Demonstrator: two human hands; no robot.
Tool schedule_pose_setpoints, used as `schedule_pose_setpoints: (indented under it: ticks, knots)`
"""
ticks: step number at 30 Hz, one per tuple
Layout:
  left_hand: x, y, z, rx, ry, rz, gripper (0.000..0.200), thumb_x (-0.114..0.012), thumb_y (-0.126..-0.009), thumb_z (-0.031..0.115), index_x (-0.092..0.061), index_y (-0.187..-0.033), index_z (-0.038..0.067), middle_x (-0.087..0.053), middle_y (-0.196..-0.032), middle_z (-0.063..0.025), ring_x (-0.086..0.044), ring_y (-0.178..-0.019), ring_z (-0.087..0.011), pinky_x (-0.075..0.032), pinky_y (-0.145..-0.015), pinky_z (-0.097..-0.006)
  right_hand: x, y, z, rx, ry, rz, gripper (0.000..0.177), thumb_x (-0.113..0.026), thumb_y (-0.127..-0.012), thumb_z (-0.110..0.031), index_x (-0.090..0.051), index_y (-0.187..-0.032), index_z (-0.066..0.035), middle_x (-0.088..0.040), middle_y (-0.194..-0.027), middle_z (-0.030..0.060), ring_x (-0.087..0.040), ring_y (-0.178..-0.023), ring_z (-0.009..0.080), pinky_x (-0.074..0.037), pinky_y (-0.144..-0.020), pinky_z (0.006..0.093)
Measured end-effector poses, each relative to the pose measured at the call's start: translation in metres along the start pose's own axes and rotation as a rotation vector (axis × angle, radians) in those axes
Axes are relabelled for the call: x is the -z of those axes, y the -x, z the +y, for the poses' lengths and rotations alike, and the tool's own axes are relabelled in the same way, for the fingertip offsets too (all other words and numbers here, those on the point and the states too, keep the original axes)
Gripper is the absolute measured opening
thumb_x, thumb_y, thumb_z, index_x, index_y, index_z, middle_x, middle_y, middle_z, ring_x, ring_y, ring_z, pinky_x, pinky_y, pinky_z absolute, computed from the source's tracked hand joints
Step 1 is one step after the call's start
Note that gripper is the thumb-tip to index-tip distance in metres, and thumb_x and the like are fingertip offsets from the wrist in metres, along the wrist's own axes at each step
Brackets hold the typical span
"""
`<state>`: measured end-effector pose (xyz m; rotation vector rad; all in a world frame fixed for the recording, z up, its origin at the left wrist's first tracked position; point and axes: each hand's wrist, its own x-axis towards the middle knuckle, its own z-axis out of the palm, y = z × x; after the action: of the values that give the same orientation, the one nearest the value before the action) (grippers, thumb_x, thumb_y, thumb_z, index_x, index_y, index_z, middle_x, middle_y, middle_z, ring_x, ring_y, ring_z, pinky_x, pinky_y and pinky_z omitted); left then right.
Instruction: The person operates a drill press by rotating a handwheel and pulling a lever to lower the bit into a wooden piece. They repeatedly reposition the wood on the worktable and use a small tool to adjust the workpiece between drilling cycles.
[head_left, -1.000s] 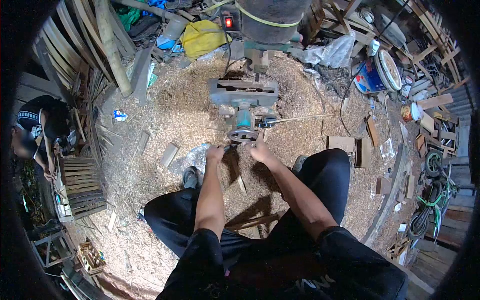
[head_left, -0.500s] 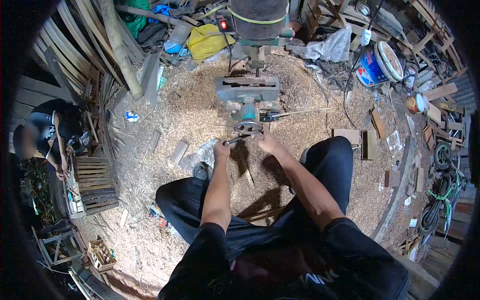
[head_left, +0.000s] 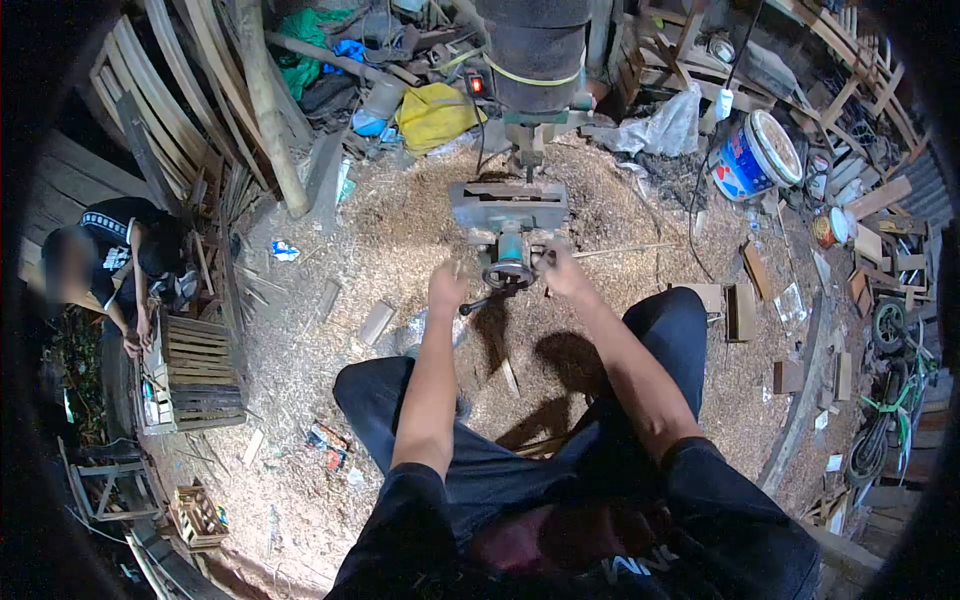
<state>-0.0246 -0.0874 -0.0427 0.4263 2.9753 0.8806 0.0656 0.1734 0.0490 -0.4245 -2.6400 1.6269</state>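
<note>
In front of me stands a floor machine with a grey metal vise-like table (head_left: pixel 510 207) below its drill bit (head_left: pixel 529 172). A handwheel (head_left: pixel 508 275) sits on its near side, with a black-knobbed crank handle (head_left: pixel 467 309) pointing left. My left hand (head_left: pixel 446 288) is just left of the wheel, above that knob and apart from it, its fingers curled; what they hold, if anything, does not show. My right hand (head_left: pixel 567 275), smeared by motion, is closed at a small dark lever (head_left: pixel 544 261) right of the wheel.
Wood shavings (head_left: pixel 400 240) cover the floor. A wood block (head_left: pixel 376 323) lies left of my knee, and a hollow wooden piece (head_left: pixel 740 312) lies to the right. A paint bucket (head_left: pixel 757 155) stands back right. Another person (head_left: pixel 120 250) sits at far left beside a slatted wooden piece (head_left: pixel 203 365).
My left hand has let go of the crank handle and risen slightly. The right hand has moved off the wheel's rim to the lever at its right. The view has shifted slightly.
</note>
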Motion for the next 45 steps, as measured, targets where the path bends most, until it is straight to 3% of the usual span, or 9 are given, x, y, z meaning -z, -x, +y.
schedule_pose_setpoints:
  ticks: [6, 11, 15, 18, 21, 24, 29, 41, 45]
  knots:
    - [0.147, -0.026, 0.158, -0.26, 0.393, 0.218, 0.027, -0.059, -0.089, 0.022, -0.065, -0.108, 0.003, -0.069, -0.1, -0.0202, -0.067, -0.093, -0.0332, -0.051, -0.083, -0.0391, 0.051, -0.005, -0.024, 0.012, -0.185, 0.092, 0.041, -0.059, -0.092, -0.029, -0.056, -0.12, 0.001, -0.067, -0.091, 0.0147, -0.064, -0.08, 0.0243, -0.051, -0.071, 0.0375]
    - [0.117, -0.003, 0.164, -0.166, 0.365, -0.014, 0.029, -0.058, -0.09, 0.022, -0.063, -0.113, 0.005, -0.068, -0.103, -0.0202, -0.067, -0.095, -0.0322, -0.051, -0.086, -0.0407, 0.061, 0.025, 0.0, -0.125, -0.212, 0.07, 0.041, -0.061, -0.094, -0.028, -0.055, -0.121, 0.002, -0.065, -0.088, 0.0095, -0.062, -0.071, 0.0149, -0.049, -0.057, 0.0293]
    - [0.029, 0.035, 0.124, -0.225, 0.265, -0.098, 0.052, -0.062, -0.086, 0.026, -0.049, -0.133, 0.007, -0.06, -0.121, -0.0236, -0.062, -0.106, -0.0351, -0.046, -0.095, -0.0444, 0.04, 0.048, 0.052, -0.078, 0.054, -0.017, 0.035, -0.063, -0.09, -0.027, -0.063, -0.108, 0.003, -0.066, -0.087, 0.014, -0.063, -0.07, 0.0193, -0.051, -0.062, 0.0354]
    - [-0.012, 0.057, 0.126, -0.346, -0.201, 0.174, 0.069, -0.063, -0.084, 0.025, -0.034, -0.143, 0.004, -0.056, -0.124, -0.0279, -0.057, -0.112, -0.0401, -0.041, -0.099, -0.0476, 0.023, 0.05, 0.059, 0.106, 0.192, 0.001, 0.034, -0.065, -0.085, -0.028, -0.067, -0.101, 0.003, -0.068, -0.084, 0.0231, -0.066, -0.076, 0.036, -0.051, -0.071, 0.0416]
    - [0.021, 0.023, 0.144, -0.164, -0.005, -0.093, 0.075, -0.063, -0.084, 0.023, -0.028, -0.144, -0.003, -0.061, -0.107, -0.0308, -0.06, -0.099, -0.0459, -0.048, -0.09, -0.0487, 0.016, 0.027, 0.044, -0.054, 0.14, -0.004, 0.034, -0.064, -0.087, -0.027, -0.064, -0.107, 0.001, -0.068, -0.093, 0.0209, -0.065, -0.083, 0.0302, -0.051, -0.075, 0.0394]
    - [0.104, 0.001, 0.193, -0.27, 0.048, 0.276, 0.077, -0.063, -0.082, 0.017, -0.025, -0.146, -0.001, -0.062, -0.101, -0.0293, -0.059, -0.098, -0.0452, -0.046, -0.088, -0.0512, 0.021, -0.001, 0.02, 0.115, 0.098, 0.176, 0.039, -0.065, -0.087, -0.03, -0.062, -0.114, -0.001, -0.068, -0.096, 0.0217, -0.066, -0.088, 0.0298, -0.05, -0.081, 0.038]
    - [0.189, -0.047, 0.252, -0.285, -0.174, 0.378, 0.088, -0.06, -0.085, 0.02, -0.006, -0.153, 0.01, -0.058, -0.116, -0.0242, -0.055, -0.11, -0.0374, -0.037, -0.097, -0.0573, 0.05, -0.01, -0.049, 0.193, -0.047, 0.107, 0.031, -0.062, -0.087, -0.021, -0.06, -0.109, 0.001, -0.067, -0.1, 0.0243, -0.066, -0.093, 0.0359, -0.052, -0.078, 0.0427]
    - [0.079, -0.059, 0.177, -0.056, -0.182, -0.116, 0.038, -0.061, -0.083, 0.029, -0.066, -0.111, 0.005, -0.061, -0.116, -0.0209, -0.053, -0.117, -0.0352, -0.044, -0.097, -0.0467, 0.037, -0.017, 0.052, 0.336, 0.165, 0.158, 0.036, -0.064, -0.084, -0.025, -0.063, -0.11, 0.001, -0.067, -0.1, 0.0249, -0.065, -0.095, 0.0394, -0.05, -0.084, 0.0428]
    - [0.004, -0.027, 0.14, -0.195, -0.009, -0.056, 0.038, -0.06, -0.085, 0.032, -0.066, -0.111, 0.005, -0.061, -0.117, -0.0186, -0.056, -0.112, -0.0375, -0.044, -0.098, -0.0477, 0.031, -0.01, 0.063, -0.07, 0.302, -0.031, 0.039, -0.063, -0.084, -0.031, -0.066, -0.106, 0.0, -0.066, -0.099, 0.0278, -0.064, -0.094, 0.0415, -0.05, -0.085, 0.0469]
